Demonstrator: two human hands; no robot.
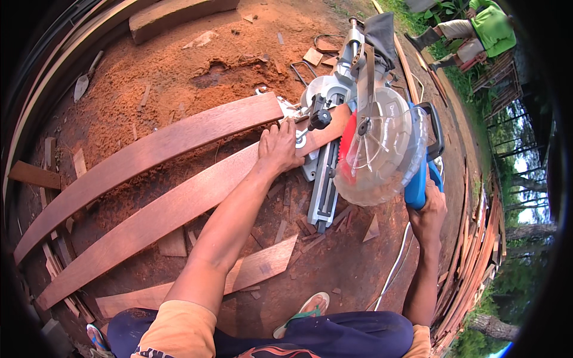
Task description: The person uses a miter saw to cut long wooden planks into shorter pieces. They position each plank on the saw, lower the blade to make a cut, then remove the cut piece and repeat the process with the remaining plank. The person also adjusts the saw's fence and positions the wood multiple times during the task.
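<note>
My left hand (278, 147) presses a long reddish wooden board (173, 212) down on the base of a mitre saw (325, 173), its fingers closed over the board's far edge beside a black clamp knob (320, 119). The board's right end runs under the saw's clear round blade guard (382, 149). On the right, my right hand (428, 209) is wrapped round the saw's blue handle (416, 190). Whether its fingers press a trigger is hidden. Another long board (149, 149) lies just beyond the first, its right end close to my left fingers.
Sawdust (197, 89) is heaped behind the saw, near a trowel (86, 77). A cut plank (256, 268) lies by my feet among offcuts. A white cord (394, 268) runs along the ground. Stacked wood strips (477, 256) line the right; a person in green (492, 30) is at far right.
</note>
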